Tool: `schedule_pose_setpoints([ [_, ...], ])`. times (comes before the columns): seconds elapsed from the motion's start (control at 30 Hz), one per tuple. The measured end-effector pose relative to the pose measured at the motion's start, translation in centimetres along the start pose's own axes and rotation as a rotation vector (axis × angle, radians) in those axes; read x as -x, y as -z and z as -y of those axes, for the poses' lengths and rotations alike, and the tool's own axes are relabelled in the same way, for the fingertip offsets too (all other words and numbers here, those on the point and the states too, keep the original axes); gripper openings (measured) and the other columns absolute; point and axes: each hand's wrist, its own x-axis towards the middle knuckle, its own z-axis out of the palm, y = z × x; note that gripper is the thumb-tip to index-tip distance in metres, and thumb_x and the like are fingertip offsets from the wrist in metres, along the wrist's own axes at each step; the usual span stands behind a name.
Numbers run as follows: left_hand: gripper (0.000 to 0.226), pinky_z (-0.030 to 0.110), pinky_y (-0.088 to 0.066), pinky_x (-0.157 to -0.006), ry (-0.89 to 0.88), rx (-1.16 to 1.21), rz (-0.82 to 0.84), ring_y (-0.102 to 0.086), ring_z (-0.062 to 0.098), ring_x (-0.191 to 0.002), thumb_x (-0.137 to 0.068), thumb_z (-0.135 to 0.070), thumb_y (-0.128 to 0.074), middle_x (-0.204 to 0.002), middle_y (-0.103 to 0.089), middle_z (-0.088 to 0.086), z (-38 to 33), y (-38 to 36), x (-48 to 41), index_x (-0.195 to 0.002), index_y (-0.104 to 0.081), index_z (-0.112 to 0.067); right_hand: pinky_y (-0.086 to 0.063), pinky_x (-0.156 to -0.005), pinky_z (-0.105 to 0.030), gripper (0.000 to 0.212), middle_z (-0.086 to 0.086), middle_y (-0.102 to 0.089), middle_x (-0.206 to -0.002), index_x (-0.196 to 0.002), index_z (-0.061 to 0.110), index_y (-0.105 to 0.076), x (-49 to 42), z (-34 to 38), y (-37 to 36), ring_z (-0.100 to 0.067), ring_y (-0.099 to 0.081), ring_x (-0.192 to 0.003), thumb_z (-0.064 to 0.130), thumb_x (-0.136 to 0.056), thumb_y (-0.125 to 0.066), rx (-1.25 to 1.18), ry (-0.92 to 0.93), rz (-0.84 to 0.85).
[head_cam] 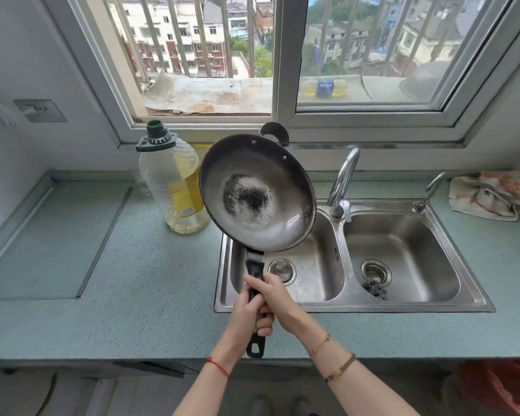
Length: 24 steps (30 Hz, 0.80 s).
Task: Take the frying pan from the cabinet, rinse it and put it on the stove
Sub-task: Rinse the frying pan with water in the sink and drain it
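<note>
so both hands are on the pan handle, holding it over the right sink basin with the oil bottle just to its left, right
Not quite: the head view shows the frying pan over the left basin, not the right. The rest holds: left hand and right hand both grip its handle, and the oil bottle stands just left.

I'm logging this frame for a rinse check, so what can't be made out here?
Head view only:
- Stove: none visible, so not locatable.
- Pan handle: middle hidden by left hand and right hand.
- Frying pan hides part of the left sink basin.
- Water at the faucet: none discernible.
</note>
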Motion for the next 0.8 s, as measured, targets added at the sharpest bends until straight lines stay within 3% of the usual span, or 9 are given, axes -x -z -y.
schedule_pose_setpoints([
  [0.17, 0.022, 0.014, -0.021, -0.033, 0.089, 0.107, -0.006, -0.026, 0.004, -0.034, -0.102, -0.007, -0.035, -0.055, -0.029, -0.002, 0.9, 0.2, -0.5, -0.083, -0.046, -0.01, -0.028, -0.036, -0.014, 0.029, 0.005, -0.033, -0.059, -0.09, 0.013, -0.038, -0.1, -0.8, -0.1, -0.001, -0.032, -0.037, 0.026, -0.097, -0.062, 0.012, -0.059, -0.025],
  [0.5, 0.019, 0.012, -0.024, -0.03, 0.165, 0.224, -0.005, -0.027, 0.002, -0.032, -0.102, -0.006, -0.033, -0.058, -0.027, -0.001, 3.1, -0.1, 0.3, -0.09, -0.048, -0.009, -0.026, -0.034, -0.015, 0.029, 0.01, -0.032, -0.048, -0.08, 0.017, -0.039, 1.7, -2.2, -0.2, -0.002, -0.03, -0.035, 0.025, -0.097, -0.06, -0.021, -0.113, -0.045],
  [0.8, 0.025, 0.012, -0.023, -0.029, 0.125, 0.303, -0.044, -0.027, 0.002, -0.029, -0.102, -0.005, -0.033, -0.055, -0.027, -0.001, 3.3, -3.6, 3.2, -0.081, -0.045, -0.011, -0.023, -0.034, -0.015, 0.029, 0.013, -0.033, -0.043, -0.075, 0.019, -0.042, 5.2, -1.9, 1.9, -0.003, -0.029, -0.036, 0.023, -0.097, -0.06, -0.005, -0.099, -0.008],
])
